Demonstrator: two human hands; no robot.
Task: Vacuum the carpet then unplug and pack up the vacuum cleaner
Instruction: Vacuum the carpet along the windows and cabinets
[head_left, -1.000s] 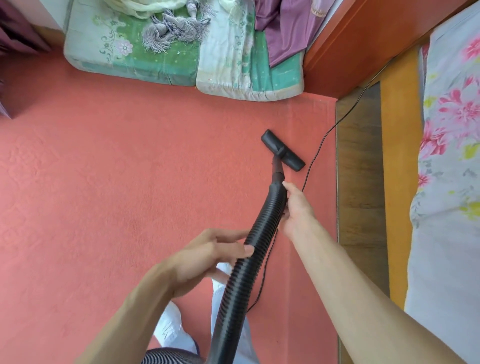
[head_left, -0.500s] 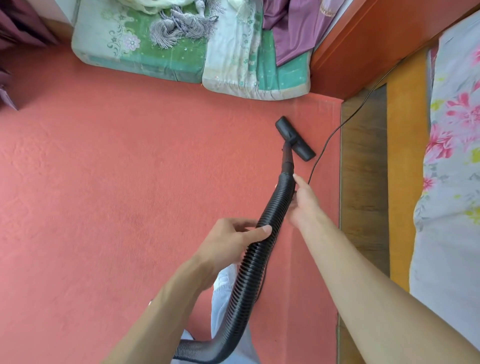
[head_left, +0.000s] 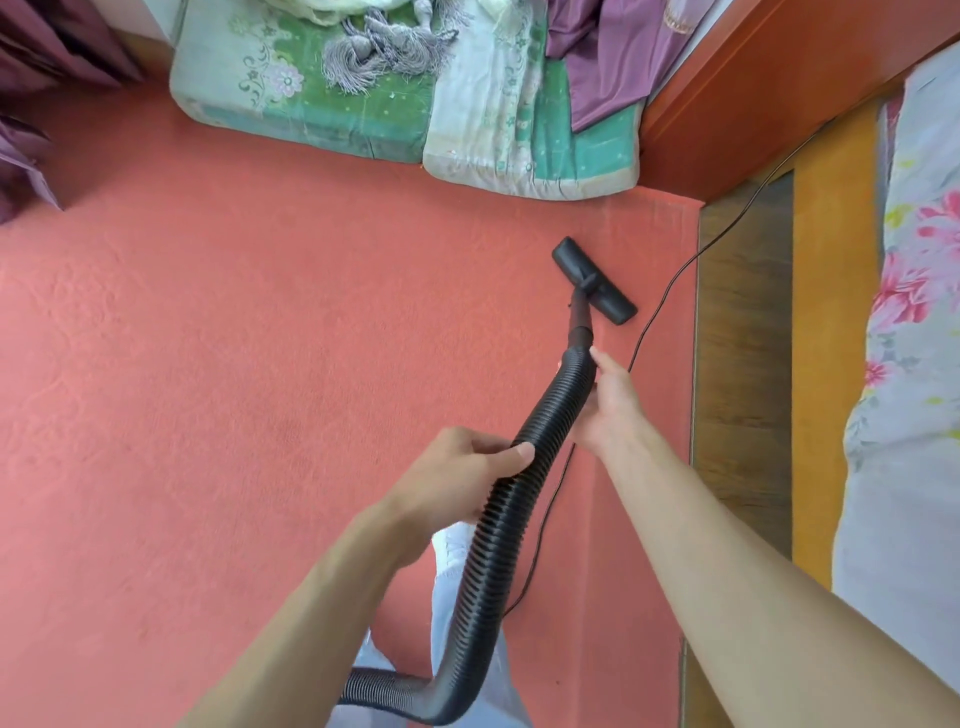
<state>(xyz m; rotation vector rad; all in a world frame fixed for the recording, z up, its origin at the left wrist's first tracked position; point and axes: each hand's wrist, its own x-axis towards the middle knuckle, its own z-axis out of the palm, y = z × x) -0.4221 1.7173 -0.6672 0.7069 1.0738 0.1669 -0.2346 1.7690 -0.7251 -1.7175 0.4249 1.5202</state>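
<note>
- Left hand (head_left: 462, 473), loose and open-fingered a second ago, has now closed its grip round the ribbed hose (head_left: 519, 478), about midway along the stretch I can see. The nozzle (head_left: 595, 280) has crept a little nearer the cushions (head_left: 363, 104) at the top of the frame.
- The right hand (head_left: 610, 405) grips the same hose higher up, just below its joint with the stiff tube, thumb laid along it. Its fingers are hidden behind the hose.
- The nozzle sits flat on the red carpet (head_left: 208, 364), right of centre and near the carpet's right edge, apart from the cushions.
- What matters next is that the nozzle lies up-frame from the right hand, the nearer of the two. The tube points from the hands toward the cushions, and the head's long axis runs across it, upper left to lower right.
- A thin power cord (head_left: 670, 280) comes in from the wooden floor (head_left: 743, 338) on the right, passes close beside the nozzle's lower end and slips behind the hose. I'd guess a stroke to the right could snag it.
- To my eye this is mid-vacuuming, with the unplugging and packing up not yet begun.
</note>
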